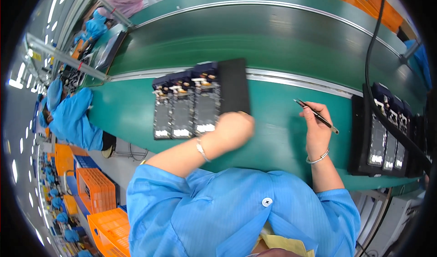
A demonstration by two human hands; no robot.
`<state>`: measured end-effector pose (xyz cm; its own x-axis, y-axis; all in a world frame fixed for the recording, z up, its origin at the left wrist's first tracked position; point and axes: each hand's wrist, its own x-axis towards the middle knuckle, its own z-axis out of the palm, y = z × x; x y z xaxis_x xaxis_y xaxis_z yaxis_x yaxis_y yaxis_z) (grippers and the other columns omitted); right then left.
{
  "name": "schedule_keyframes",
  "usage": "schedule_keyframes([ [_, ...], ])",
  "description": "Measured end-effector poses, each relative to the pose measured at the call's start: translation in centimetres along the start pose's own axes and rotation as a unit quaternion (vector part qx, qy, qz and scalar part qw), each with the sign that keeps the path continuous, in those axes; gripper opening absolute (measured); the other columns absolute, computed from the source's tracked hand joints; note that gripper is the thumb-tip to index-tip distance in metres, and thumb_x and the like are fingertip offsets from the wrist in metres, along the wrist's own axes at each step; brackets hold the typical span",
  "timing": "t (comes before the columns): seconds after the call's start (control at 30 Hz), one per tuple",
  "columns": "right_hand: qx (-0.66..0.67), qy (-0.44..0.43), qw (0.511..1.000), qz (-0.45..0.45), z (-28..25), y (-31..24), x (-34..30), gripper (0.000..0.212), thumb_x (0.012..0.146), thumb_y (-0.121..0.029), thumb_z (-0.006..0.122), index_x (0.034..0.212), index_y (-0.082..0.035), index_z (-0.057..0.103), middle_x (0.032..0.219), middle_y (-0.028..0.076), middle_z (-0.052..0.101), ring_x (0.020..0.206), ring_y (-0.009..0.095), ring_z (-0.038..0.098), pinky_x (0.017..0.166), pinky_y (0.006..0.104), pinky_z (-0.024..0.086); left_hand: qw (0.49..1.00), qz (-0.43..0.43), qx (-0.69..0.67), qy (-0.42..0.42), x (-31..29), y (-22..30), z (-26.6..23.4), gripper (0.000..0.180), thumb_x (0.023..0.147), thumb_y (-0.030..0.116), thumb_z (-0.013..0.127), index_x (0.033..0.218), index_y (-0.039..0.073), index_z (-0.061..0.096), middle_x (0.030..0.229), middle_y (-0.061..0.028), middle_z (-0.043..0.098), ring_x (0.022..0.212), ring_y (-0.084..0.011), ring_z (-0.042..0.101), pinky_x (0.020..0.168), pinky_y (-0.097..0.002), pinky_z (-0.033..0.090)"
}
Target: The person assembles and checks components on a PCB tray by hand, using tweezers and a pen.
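A black tray (234, 86) rests on the green work surface, left of centre, slightly blurred. Three open phone-like units (183, 109) lie side by side on it, with dark tops and exposed parts. My left hand (234, 130) is closed at the tray's near right corner; its fingers are partly hidden and smeared by motion. To the right, my right hand (317, 123) is raised above the surface. Between its thumb and fingers it grips slim black tweezers (320, 117), their tips pointing away to the upper left.
A second black tray (358, 143) with similar units (387, 134) stands at the right, a black cable (368, 61) hanging across it. Beyond a metal rail (291, 77) runs a green conveyor belt (273, 43). Orange crates (96, 191) are at the lower left; a co-worker in blue (75, 120) sits at the left.
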<state>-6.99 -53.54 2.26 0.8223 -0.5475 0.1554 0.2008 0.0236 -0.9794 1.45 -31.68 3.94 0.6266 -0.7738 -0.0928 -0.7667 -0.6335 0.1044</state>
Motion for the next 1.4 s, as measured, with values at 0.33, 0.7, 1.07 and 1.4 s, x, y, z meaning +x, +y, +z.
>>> schedule_keyframes([
  [0.33,-0.076,0.203,0.976,0.026,-10.4,-0.2,-1.4,0.016,0.094,-0.014,0.063,0.105,-0.002,0.062,0.094,0.005,0.067,0.08,0.011,0.062,0.076,0.0251,0.049,0.927,0.344,-0.138,0.051,6.3,16.3,1.7,0.011,0.075,0.015,0.063,0.077,0.004,0.062,0.078,-0.0107,0.063,0.074,-0.026,0.067,0.063,-0.0353,0.056],
  [0.7,-0.053,0.175,0.981,0.058,-9.3,2.3,-0.8,0.015,0.091,-0.008,0.065,0.103,0.0,0.063,0.095,0.005,0.066,0.084,0.009,0.06,0.078,0.0228,0.048,0.938,-0.092,-0.164,0.292,-4.5,-3.9,1.3,0.075,0.072,0.01,0.076,0.138,-0.002,0.043,0.136,-0.0232,0.048,0.124,-0.0368,0.049,0.105,-0.0415,0.039],
  [1.07,-0.04,0.175,0.982,0.063,-6.0,3.6,0.0,0.015,0.092,-0.01,0.065,0.104,-0.001,0.064,0.097,0.002,0.064,0.087,0.007,0.057,0.081,0.0215,0.045,0.946,-0.1,-0.289,0.105,-9.5,-3.3,4.6,0.123,0.066,0.047,0.083,0.15,-0.006,0.009,0.156,-0.0273,0.013,0.146,-0.0434,0.011,0.116,-0.0534,0.013],
  [1.4,-0.045,0.101,0.994,-0.019,-4.0,-0.9,-0.8,0.013,0.094,-0.006,0.059,0.105,0.003,0.059,0.101,0.011,0.066,0.085,0.014,0.064,0.081,0.026,0.05,0.936,-0.092,-0.167,0.296,-5.5,-4.1,-0.3,0.029,0.077,0.001,0.07,0.105,0.002,0.064,0.103,-0.0148,0.061,0.098,-0.0298,0.055,0.087,-0.0388,0.045],
])
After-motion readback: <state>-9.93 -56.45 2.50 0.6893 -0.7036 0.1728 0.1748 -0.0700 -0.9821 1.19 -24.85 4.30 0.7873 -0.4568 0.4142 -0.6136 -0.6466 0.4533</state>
